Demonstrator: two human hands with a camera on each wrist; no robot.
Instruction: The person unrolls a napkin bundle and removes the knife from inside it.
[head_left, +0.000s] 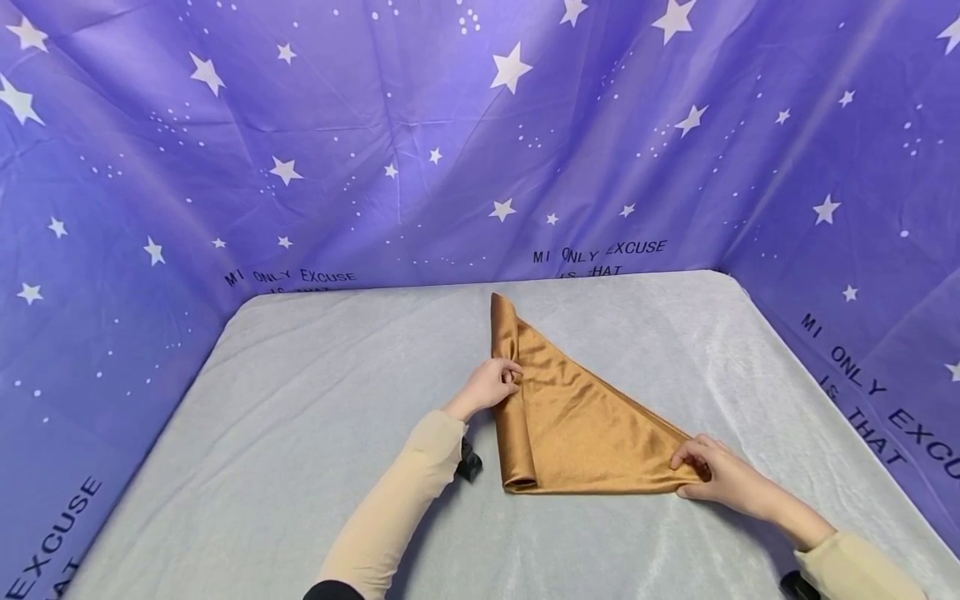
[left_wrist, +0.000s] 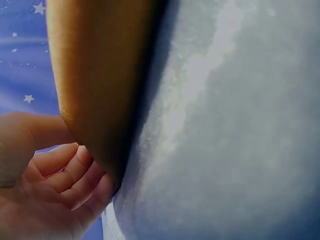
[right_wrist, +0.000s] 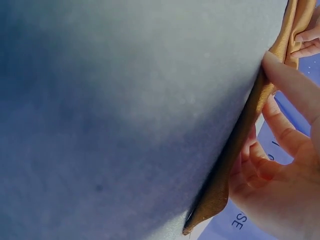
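Note:
A shiny golden-brown satin cloth (head_left: 600, 425) lies as a triangle, its left side wound into a tube-like roll (head_left: 516, 433) that runs from the front edge to the back. The left hand (head_left: 491, 385) grips the roll about midway along, fingers bent over its top; in the left wrist view, the hand (left_wrist: 60, 175) has its thumb and fingers against the roll (left_wrist: 100, 75). At the pointed right corner the right hand (head_left: 723, 477) pinches the cloth between thumb and fingers. Close up, the right hand (right_wrist: 285, 145) holds the cloth's edge (right_wrist: 240, 135), with the tip hanging past the fingers.
Pale grey plush fabric covers the table (head_left: 300, 417). Purple curtains (head_left: 420, 125) with white stars and printed words stand behind it and on both sides. A black wrist device (head_left: 469, 462) sits under the left wrist, another (head_left: 798, 585) under the right.

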